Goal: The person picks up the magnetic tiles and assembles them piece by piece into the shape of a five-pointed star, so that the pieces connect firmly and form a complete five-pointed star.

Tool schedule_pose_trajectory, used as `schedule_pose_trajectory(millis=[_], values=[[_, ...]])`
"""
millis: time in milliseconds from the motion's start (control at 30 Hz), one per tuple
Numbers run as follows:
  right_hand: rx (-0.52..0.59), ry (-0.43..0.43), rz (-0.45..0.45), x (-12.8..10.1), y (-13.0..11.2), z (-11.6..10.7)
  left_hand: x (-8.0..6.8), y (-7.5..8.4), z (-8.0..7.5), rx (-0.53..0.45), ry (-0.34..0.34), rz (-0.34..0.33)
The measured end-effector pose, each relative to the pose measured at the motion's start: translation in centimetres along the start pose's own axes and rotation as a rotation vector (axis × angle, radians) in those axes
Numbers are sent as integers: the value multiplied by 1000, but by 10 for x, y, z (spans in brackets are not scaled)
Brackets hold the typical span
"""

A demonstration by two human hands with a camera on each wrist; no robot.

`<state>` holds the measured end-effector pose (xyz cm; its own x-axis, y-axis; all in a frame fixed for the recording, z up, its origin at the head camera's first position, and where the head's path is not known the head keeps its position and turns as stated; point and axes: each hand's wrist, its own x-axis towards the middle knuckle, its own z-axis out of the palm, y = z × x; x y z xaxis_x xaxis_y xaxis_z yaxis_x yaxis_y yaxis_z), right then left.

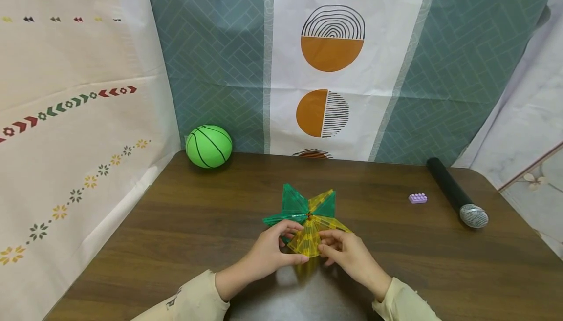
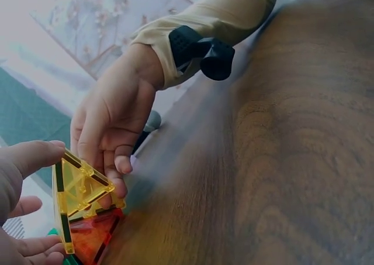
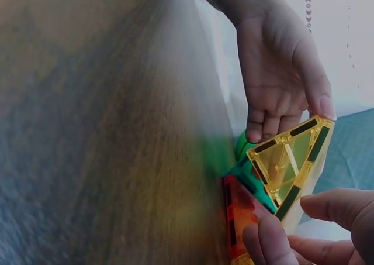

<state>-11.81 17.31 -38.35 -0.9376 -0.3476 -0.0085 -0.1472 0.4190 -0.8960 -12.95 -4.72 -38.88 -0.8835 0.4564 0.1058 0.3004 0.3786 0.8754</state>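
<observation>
On the table (image 1: 176, 243), both hands' fingers (image 1: 288, 225) pinch a yellow triangular tile (image 1: 308, 240), its apex pointing away.

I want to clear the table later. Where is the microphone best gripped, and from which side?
Grip the microphone around the middle of its black barrel, coming down from above. It lies flat on the table, mesh head nearest the person, and the purple brick sits apart on its left.

The microphone (image 1: 457, 194) is mostly hidden behind the right hand (image 2: 111, 121) in the left wrist view. The left hand (image 2: 17, 206) is cut off at that frame's lower left. The tabletop (image 3: 105, 130) blurs across the right wrist view.
</observation>
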Motion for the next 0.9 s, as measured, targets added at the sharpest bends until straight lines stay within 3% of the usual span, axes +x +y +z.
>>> schedule_pose_trajectory(millis=[400,900], values=[[-38,26,27,1,1,2,1,-1,1,-13,-1,-34],[-157,72,23,-1,0,8,-3,-8,4,185,29,51]])
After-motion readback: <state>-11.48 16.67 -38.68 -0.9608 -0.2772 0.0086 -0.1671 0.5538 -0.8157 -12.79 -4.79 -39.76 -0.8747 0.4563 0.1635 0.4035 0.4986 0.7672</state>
